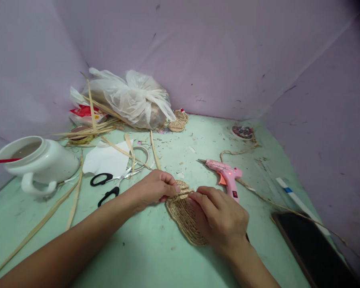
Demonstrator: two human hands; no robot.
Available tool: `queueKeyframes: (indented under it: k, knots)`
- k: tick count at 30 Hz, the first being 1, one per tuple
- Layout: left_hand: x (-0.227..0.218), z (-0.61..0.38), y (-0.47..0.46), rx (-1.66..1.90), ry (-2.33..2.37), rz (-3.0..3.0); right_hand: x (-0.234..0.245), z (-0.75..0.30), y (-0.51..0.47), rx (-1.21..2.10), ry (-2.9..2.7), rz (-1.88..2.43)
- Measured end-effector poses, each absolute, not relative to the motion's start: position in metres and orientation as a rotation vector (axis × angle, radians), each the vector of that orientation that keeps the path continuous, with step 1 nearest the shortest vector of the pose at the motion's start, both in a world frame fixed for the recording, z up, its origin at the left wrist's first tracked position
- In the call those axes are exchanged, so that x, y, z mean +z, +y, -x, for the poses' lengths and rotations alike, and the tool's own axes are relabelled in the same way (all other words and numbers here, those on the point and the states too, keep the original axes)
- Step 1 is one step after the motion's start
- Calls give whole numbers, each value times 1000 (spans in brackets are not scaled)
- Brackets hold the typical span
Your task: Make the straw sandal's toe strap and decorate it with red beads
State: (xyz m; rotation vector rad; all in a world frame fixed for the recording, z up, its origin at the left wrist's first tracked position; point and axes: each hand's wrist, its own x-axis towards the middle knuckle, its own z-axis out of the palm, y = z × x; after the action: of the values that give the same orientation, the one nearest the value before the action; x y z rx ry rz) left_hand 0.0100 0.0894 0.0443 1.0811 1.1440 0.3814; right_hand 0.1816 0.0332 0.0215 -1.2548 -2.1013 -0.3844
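Note:
A small woven straw slipper (186,222) lies on the green table in front of me, its ridged coiled sole facing up. My left hand (160,187) pinches the braided strap across it from the left. From the right, my right hand (220,214) has its fingertips closed on the same strap, and its palm hides part of the sole. Just beyond my right hand a pink glue gun (225,174) lies on its side with a small light glowing. Black-handled scissors (114,184) lie open beside my left forearm.
At left stands a white mug-shaped pot (52,160). A tied plastic bag (132,100), straw strips (91,132) and a finished-looking woven piece (178,121) sit at the back. A bead dish (243,132), twine (270,202) and black phone (309,248) are on the right.

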Motion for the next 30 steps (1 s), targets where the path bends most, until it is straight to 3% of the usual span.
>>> queueKeyframes:
  k: [14,19,25,30]
  knots:
    - [46,-13,88,395,1173,-1130,19,-178,32,-328,-2035,1308]
    - [45,-12,89,400,1144,-1135,23,-187,31,-127,-2020,1311]
    - [42,-9,90,402,1147,-1142,32,-234,46,-205,-1683,2124]
    - [44,-9,90,412,1154,-1140,34,-248,60,169,-1625,2551]
